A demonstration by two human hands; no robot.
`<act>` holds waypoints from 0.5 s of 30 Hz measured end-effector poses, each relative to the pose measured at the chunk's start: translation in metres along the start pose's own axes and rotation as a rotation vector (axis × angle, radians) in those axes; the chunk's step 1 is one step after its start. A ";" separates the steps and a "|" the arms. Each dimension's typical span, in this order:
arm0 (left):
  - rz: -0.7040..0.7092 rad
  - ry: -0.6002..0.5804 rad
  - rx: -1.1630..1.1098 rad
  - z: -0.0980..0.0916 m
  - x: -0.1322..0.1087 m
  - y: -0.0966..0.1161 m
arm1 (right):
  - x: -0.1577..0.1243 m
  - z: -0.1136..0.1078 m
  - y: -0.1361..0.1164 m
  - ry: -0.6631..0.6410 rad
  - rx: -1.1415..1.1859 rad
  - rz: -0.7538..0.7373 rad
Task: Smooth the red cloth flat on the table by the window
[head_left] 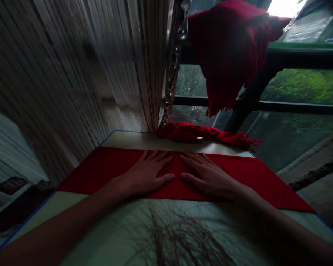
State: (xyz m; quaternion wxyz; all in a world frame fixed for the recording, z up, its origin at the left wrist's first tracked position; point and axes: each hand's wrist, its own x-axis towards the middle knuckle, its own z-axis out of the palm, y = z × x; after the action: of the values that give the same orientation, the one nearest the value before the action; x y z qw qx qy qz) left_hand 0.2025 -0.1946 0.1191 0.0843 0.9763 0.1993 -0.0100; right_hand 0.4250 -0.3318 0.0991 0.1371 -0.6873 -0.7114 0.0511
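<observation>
A long red cloth [100,166] lies folded flat across a pale table [80,218], reaching from its left edge to its right edge. My left hand [147,173] rests palm down on the middle of the cloth, fingers stretched out. My right hand [208,175] lies flat beside it on the same cloth, fingers spread, thumbs almost touching. Neither hand holds anything.
A crumpled red fringed scarf [202,133] lies at the table's far edge. Another red fringed cloth [227,51] hangs over a dark railing [305,57] above. A slatted blind [80,74] stands on the left. Greenery shows through the window on the right.
</observation>
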 end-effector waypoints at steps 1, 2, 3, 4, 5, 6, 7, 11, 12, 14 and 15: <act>-0.009 -0.004 -0.002 -0.001 -0.001 0.002 | -0.001 0.000 0.001 0.004 0.006 0.002; -0.014 -0.007 -0.004 -0.002 -0.001 0.004 | -0.002 -0.001 0.001 0.009 0.009 0.006; -0.016 -0.005 -0.006 -0.003 -0.001 0.006 | -0.003 -0.001 0.002 0.012 0.010 0.007; -0.014 -0.002 -0.009 -0.004 -0.001 0.007 | -0.003 -0.001 0.003 0.014 0.010 0.010; -0.011 0.005 -0.011 -0.004 -0.001 0.008 | -0.003 0.000 0.003 0.015 0.009 0.013; -0.008 0.012 -0.013 -0.004 0.000 0.008 | -0.003 0.000 0.004 0.016 0.009 0.013; -0.005 0.020 -0.015 -0.004 0.000 0.008 | -0.003 0.000 0.004 0.017 0.009 0.013; 0.003 0.034 -0.026 -0.001 0.001 0.007 | -0.004 -0.001 0.005 0.023 0.009 0.020; 0.004 0.036 -0.030 0.000 0.001 0.007 | -0.004 -0.001 0.005 0.022 0.008 0.023; 0.005 0.047 -0.038 0.001 0.001 0.006 | -0.004 -0.001 0.004 0.016 0.004 0.030; 0.011 0.056 -0.041 0.001 0.001 0.006 | -0.004 -0.002 0.004 0.010 0.001 0.033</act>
State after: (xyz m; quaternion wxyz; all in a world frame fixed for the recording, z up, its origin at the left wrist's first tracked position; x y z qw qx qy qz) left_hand 0.2056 -0.2001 0.1188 0.0988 0.9752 0.1966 0.0221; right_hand 0.4298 -0.3353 0.0991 0.1402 -0.6992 -0.6992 0.0503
